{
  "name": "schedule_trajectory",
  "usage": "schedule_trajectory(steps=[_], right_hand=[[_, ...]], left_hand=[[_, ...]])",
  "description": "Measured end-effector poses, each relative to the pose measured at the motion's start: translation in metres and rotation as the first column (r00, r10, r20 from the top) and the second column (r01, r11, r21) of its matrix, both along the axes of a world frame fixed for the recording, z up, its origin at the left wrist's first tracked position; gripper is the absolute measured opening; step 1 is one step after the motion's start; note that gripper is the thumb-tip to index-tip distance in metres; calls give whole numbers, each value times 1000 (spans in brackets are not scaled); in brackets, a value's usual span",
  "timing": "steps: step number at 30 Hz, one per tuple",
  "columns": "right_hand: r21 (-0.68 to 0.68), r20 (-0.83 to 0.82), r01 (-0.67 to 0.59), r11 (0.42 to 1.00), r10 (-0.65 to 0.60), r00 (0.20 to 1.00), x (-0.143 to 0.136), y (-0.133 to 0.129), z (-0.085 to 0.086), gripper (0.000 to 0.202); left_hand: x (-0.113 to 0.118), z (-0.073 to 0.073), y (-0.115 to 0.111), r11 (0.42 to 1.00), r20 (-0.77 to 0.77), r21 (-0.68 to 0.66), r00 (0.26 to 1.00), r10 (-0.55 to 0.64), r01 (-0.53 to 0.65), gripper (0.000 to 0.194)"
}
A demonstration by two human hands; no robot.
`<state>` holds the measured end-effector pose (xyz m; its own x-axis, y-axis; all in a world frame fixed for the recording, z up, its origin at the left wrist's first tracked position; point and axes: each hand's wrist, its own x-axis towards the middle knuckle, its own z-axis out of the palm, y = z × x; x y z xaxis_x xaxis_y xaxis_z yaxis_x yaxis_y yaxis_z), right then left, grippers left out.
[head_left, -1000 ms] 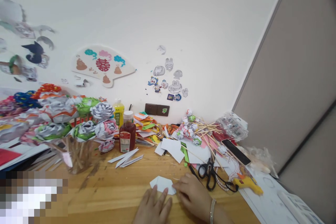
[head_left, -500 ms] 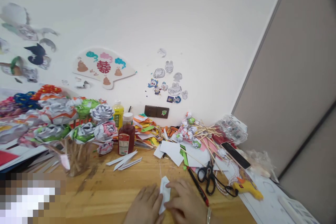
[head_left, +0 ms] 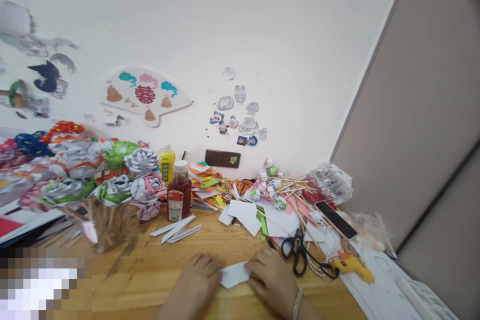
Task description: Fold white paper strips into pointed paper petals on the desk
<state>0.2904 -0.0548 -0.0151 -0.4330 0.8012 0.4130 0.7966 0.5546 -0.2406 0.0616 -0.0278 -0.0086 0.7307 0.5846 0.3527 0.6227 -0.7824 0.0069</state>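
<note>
A small folded piece of white paper (head_left: 235, 275) lies sideways between my two hands, just above or on the wooden tabletop. My left hand (head_left: 200, 280) grips its left end, the fingers bent and slightly blurred. At the other end, my right hand (head_left: 270, 277) pinches the paper between thumb and fingers; a bracelet circles that wrist. Several folded white paper strips (head_left: 178, 229) rest farther back on the left. Black-handled scissors (head_left: 296, 252) lie just beyond my right hand.
Paper flowers in a clear container (head_left: 108, 225) stand at left, near a red-brown bottle (head_left: 179, 195) and a yellow bottle (head_left: 166, 162). Coloured paper scraps (head_left: 204, 185) line the wall. To the right are a phone (head_left: 335, 220) and a yellow glue gun (head_left: 354, 265).
The paper has turned from nearly upright in view to sideways. My hands have moved apart to its two ends, and my right hand now covers much of the red-and-black pen.
</note>
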Motion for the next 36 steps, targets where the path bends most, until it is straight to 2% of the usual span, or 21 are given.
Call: schedule_trajectory(steps=[4, 8, 10, 13, 18, 23, 29, 36], right_hand=[[82, 60, 11, 997, -16, 998, -5, 0, -5, 23], [158, 92, -26, 987, 12, 996, -10, -1, -9, 6], [168, 87, -38, 985, 24, 996, -12, -1, -10, 7], [109, 1, -3, 994, 3, 1000, -13, -2, -9, 9], [-72, -189, 93, 993, -105, 976, -18, -5, -1, 14], [-179, -230, 217, 960, -255, 939, -25, -5, 1, 14], [-167, -209, 289, 943, -320, 924, -25, 0, 0, 16], [-110, -155, 312, 944, -327, 932, -25, 1, -5, 14]], left_hand=[[1, -5, -2, 998, 31, -27, 998, 60, -59, 9], [4, -14, -2, 996, 65, 33, 995, 76, -78, 13], [5, -15, -2, 994, 79, 54, 993, 88, -92, 14], [5, -14, -2, 994, 78, 59, 993, 89, -94, 13], [6, -13, -3, 992, 77, 25, 990, 118, -120, 9], [11, -7, -4, 984, 98, -74, 980, 172, -165, 12], [16, 6, -8, 929, 153, -259, 939, 309, -264, 14], [16, 4, -5, 896, 181, -318, 908, 379, -310, 12]])
